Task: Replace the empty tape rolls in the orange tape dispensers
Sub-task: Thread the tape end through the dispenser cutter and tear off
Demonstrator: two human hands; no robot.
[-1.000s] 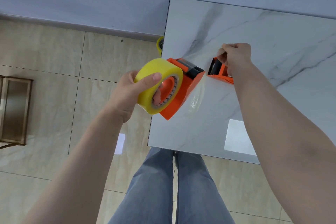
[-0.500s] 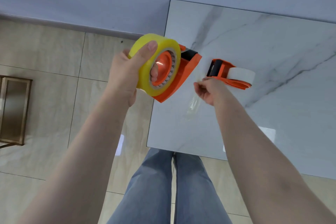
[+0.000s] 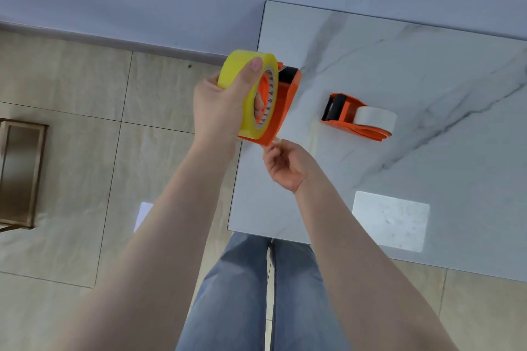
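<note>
Tape [image 3: 247, 85] is my worry: the yellow roll sits on the dispenser [image 3: 281, 111] my left hand [image 3: 221, 107] grips, raised over the table [image 3: 399, 71] edge, while my right hand [image 3: 286, 164] pinches something at its lower corner, probably the clear tape's free end, though I cannot tell. If that slips it could snap back onto the roll. The second dispenser [image 3: 346, 115], carrying a white roll [image 3: 375, 117], lies apart on the table.

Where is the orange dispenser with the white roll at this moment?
In the head view, the dispenser with the white roll lies on the marble table, to the right of the right hand and untouched by either hand.
</note>
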